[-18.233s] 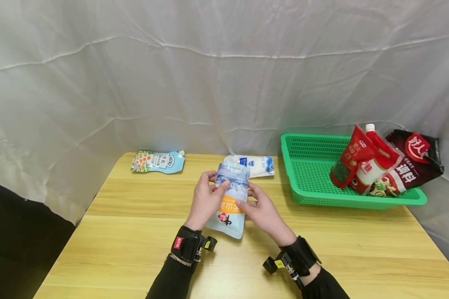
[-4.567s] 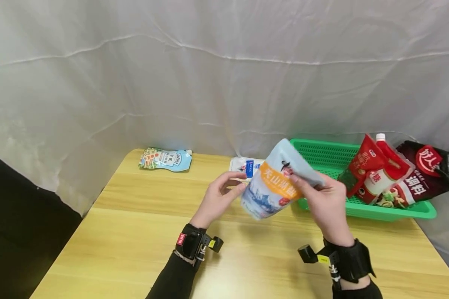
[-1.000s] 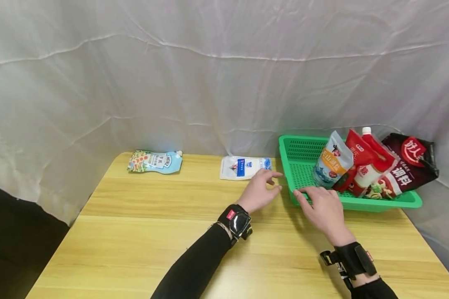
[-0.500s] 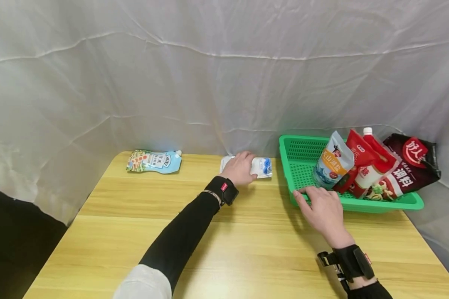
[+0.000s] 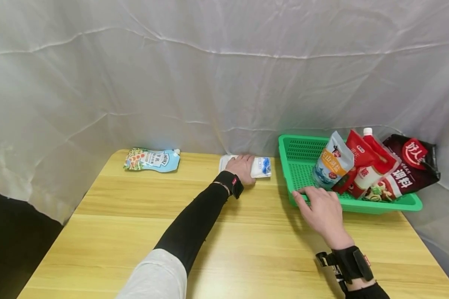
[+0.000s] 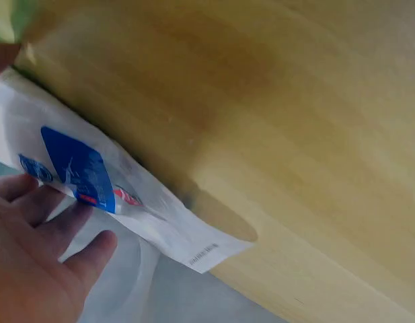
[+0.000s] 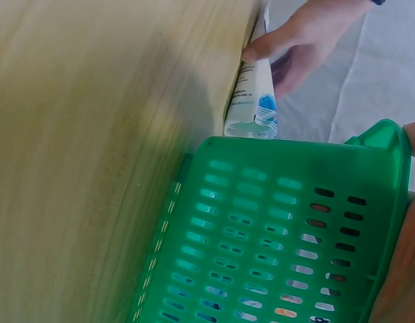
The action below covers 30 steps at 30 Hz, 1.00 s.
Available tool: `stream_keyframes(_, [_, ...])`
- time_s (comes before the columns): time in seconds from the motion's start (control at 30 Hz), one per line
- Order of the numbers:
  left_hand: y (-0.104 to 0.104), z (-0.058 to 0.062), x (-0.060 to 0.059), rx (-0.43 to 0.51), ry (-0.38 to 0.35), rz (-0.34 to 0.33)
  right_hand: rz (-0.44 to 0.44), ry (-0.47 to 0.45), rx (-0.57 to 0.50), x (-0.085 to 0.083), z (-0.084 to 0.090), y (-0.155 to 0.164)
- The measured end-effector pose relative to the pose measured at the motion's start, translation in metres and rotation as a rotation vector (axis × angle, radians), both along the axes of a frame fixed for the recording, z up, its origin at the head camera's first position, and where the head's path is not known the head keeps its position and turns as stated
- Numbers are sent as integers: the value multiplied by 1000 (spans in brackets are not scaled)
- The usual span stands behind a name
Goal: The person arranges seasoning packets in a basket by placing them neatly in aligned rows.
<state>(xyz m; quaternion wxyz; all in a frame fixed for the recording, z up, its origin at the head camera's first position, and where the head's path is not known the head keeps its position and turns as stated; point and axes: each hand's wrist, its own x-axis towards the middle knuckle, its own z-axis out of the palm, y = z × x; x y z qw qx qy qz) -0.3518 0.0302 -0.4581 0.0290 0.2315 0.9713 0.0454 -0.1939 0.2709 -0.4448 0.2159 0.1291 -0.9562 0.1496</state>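
white pouch (image 5: 260,167) lying flat at the table's (image 5: 134,232) far edge, center frame | left hand (image 5: 241,168) laid on top, can't tell if the fingers actually clamp it | right hand (image 5: 319,205) resting on green basket (image 5: 299,155) rim, fingers loose | risk: slick pouch could slide off the back edge | basket holds blue-orange pouch (image 5: 331,160), red pouches (image 5: 363,162), dark bag (image 5: 411,164)
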Motion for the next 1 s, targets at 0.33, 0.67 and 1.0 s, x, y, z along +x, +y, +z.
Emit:
stream_keyframes(0.33, [8, -3, 8, -121, 58, 36, 6, 5, -13, 2, 0, -3])
stream_keyframes(0.67, [-10, -6, 14, -20, 10, 73, 4, -32, -30, 2, 1, -3])
stream_keyframes(1.0, [-39, 5, 36, 132, 66, 37, 28, -113, -124, 3, 12, 1])
